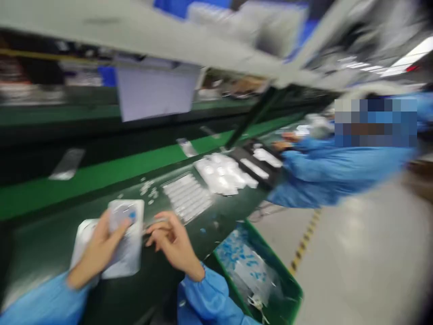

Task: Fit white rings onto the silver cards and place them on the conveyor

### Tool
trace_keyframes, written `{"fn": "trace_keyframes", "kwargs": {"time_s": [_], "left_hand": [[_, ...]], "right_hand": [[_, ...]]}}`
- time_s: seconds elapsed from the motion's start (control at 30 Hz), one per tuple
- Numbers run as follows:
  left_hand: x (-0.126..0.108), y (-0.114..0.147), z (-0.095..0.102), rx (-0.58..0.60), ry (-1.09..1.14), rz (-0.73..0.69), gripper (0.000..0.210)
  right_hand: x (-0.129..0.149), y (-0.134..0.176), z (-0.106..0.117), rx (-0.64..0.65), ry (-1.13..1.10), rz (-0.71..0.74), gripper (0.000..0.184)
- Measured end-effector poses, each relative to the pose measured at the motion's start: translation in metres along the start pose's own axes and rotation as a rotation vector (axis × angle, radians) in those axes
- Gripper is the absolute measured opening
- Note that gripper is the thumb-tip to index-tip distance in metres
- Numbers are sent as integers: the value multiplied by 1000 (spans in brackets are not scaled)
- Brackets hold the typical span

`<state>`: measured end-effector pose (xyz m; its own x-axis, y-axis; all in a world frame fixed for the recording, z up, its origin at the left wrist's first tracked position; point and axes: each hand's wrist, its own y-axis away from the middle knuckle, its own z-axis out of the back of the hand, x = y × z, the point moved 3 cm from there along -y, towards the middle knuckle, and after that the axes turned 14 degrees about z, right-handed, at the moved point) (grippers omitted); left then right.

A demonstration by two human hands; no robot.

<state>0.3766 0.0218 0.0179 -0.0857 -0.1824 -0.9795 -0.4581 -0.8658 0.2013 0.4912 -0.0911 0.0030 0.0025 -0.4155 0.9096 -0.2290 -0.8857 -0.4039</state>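
Green bench (50,243) with white trays (187,196)

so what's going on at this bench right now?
A person in blue sleeves works at a dark green bench. The left hand presses on a white flat part that carries a small blue tab; the right hand pinches a thin tool, too blurred to name. Trays of white parts lie further along, and a green bin of blue and clear scraps stands beside the bench. A co-worker works at the next station.
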Motion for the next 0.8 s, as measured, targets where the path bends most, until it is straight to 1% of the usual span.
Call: {"fn": "trace_keyframes", "kwargs": {"time_s": [0.03,0.07,0.1,0.13,0.2,0.27,0.3,0.37,0.4,0.43,0.5,0.57,0.63,0.7,0.8], "left_hand": [[16,26,10,-56,40,67,36],[29,46,12,-80,103,126,37],[38,60,9,-84,185,174,39],[45,68,3,-80,275,209,43],[53,73,-10,-70,411,248,54],[56,73,-19,-73,444,268,63],[58,73,-22,-80,421,274,60],[63,73,-21,-134,322,272,37],[65,74,-19,-174,269,267,27],[68,74,-17,-211,228,261,24],[74,76,-14,-250,194,257,27],[77,77,-14,-247,195,261,27],[79,79,-16,-233,202,265,26],[81,80,-17,-220,225,274,27],[88,82,-18,-219,288,306,34]], "right_hand": [[-2,4,-5,-30,-64,-55,37],[-5,7,-6,-53,-78,-103,37],[-7,9,-3,-59,-62,-139,36],[-9,11,1,-49,-32,-161,34],[-8,16,11,-5,28,-179,29],[-2,23,18,27,72,-180,27],[1,26,20,39,88,-179,25],[6,30,20,53,142,-158,21],[8,30,19,61,192,-126,19],[9,29,18,77,256,-74,16],[12,25,12,134,400,81,14],[12,21,6,200,509,262,18],[10,19,3,250,572,388,25],[4,18,3,293,620,432,30],[-6,18,6,354,679,425,31]]}}
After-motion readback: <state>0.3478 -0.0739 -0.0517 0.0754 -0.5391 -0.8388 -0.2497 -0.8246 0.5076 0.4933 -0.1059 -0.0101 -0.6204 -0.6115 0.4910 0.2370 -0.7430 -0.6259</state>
